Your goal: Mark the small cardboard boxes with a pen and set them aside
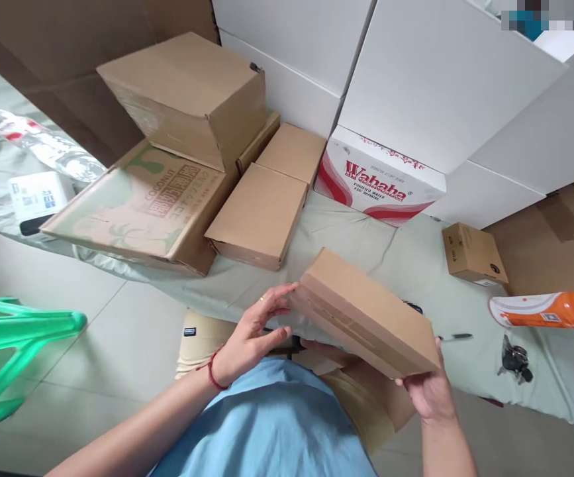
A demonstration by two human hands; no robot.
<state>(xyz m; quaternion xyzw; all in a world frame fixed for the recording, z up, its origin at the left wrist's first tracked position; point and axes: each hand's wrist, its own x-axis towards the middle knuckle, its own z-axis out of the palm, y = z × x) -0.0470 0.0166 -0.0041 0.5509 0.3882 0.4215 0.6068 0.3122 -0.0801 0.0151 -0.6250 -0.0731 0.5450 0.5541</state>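
Observation:
A flat brown cardboard box is tilted in front of my body, above the edge of the cloth-covered surface. My right hand grips its right end from below, with the thumb along the side. At the left end, my left hand has its fingers stretched out and thumb apart. Its fingertips are at the box's left corner; whether they press on it I cannot tell. A red string bracelet circles the left wrist. Two similar flat brown boxes lie end to end beyond the held one.
A printed coconut carton carries a larger brown box at left. A Wahaha carton stands against white panels. On the right are a small box, an orange spray can, keys and a pen. A green stool stands left.

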